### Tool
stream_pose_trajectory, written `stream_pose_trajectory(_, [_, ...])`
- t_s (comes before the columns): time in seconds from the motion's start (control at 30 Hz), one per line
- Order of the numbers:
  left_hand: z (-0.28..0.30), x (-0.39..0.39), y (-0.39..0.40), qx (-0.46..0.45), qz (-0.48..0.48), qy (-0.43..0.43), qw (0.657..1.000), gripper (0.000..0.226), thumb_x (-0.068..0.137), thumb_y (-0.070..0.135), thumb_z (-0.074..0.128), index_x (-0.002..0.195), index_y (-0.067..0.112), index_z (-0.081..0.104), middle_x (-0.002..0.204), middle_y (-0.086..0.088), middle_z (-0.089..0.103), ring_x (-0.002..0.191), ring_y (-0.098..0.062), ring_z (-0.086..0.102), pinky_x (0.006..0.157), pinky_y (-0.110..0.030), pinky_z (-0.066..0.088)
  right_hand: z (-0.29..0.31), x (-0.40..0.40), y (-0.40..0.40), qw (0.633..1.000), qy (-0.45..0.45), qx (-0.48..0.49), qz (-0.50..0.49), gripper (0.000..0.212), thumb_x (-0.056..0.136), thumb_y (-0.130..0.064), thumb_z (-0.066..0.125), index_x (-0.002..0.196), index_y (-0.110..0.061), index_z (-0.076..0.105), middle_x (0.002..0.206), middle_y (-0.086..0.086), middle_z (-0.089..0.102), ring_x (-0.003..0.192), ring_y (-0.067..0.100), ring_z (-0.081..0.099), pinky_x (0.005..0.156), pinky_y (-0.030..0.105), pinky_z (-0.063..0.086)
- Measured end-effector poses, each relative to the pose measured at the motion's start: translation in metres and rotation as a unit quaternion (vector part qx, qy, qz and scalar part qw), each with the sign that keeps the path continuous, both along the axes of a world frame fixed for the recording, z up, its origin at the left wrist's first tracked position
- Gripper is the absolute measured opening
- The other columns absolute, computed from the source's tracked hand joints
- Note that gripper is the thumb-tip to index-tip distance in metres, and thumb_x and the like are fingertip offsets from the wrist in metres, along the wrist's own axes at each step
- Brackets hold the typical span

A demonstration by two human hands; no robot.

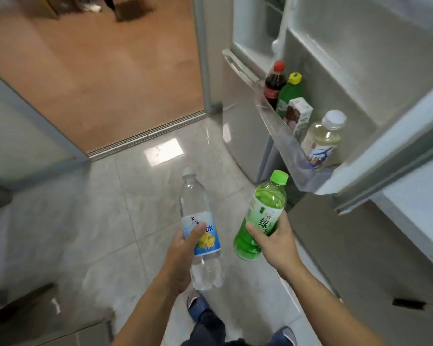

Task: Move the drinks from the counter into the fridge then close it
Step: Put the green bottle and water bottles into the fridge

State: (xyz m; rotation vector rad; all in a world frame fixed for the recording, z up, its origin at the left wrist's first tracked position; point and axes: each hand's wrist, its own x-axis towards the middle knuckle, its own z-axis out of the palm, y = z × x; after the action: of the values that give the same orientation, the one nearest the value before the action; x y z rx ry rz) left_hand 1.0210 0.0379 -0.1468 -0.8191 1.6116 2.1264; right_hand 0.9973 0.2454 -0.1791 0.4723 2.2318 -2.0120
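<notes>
Clear bottle (pixel 201 236), green bottle (pixel 261 216), both held.

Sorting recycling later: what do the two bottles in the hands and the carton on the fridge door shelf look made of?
The clear bottle with the blue label looks like thin transparent plastic: the floor shows through it. The green bottle with the green cap seems tinted translucent plastic, glossy. The small white and brown carton looks like printed paperboard, matte with folded edges; any lining cannot be seen.

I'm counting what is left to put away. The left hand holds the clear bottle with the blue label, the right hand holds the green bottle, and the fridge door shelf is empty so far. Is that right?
Not quite: the door shelf is not empty. The head view shows four drinks already on it: a cola bottle, a yellow-capped green bottle, a carton and a pale bottle with a white cap. The rest holds: left hand on the clear bottle, right hand on the green bottle.
</notes>
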Motion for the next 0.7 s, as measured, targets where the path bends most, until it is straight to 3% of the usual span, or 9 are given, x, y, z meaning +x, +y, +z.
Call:
stream_pose_trajectory(0.2, [0.013,-0.041,-0.085,-0.013,0.029,0.041,0.999,0.056,0.068,0.039,0.072,0.113,0.007,0.066,0.093,-0.014,0.076,0.078,-0.024,0.073,0.064,-0.034,0.058,0.006,-0.05,-0.083,0.999,0.032,-0.004,0.026,0.06,0.072,-0.022,0.087,0.118,-0.028,0.049,0.098,-0.009,0.07,0.088,0.007,0.07,0.071,0.026,0.057])
stream_pose_trajectory(0.43, [0.009,-0.099,-0.131,-0.015,0.043,0.053,0.998,0.03,0.09,0.024,0.067,0.116,0.01,0.063,0.1,-0.015,0.075,0.085,-0.027,0.074,0.065,-0.032,0.058,0.008,-0.101,-0.136,0.997,0.046,-0.037,0.043,0.059,0.064,-0.037,0.086,0.114,-0.037,0.055,0.102,-0.009,0.072,0.09,0.008,0.071,0.068,0.021,0.057])
stream_pose_trajectory(0.57, [0.005,-0.143,-0.135,-0.026,0.032,0.049,0.998,0.033,0.09,0.023,0.067,0.119,0.007,0.061,0.103,-0.018,0.074,0.093,-0.035,0.072,0.077,-0.043,0.06,-0.003,-0.142,-0.145,0.998,0.033,-0.037,0.047,0.058,0.072,-0.027,0.087,0.119,-0.036,0.056,0.106,-0.008,0.071,0.093,0.008,0.071,0.069,0.022,0.058])
stream_pose_trajectory(0.7, [0.004,-0.198,-0.136,-0.034,0.025,0.046,0.998,0.035,0.09,0.024,0.067,0.12,0.008,0.06,0.105,-0.018,0.073,0.097,-0.037,0.071,0.081,-0.044,0.06,-0.012,-0.197,-0.151,0.998,0.032,-0.041,0.037,0.058,0.072,-0.025,0.087,0.118,-0.041,0.056,0.103,-0.013,0.07,0.093,0.005,0.07,0.067,0.019,0.057])
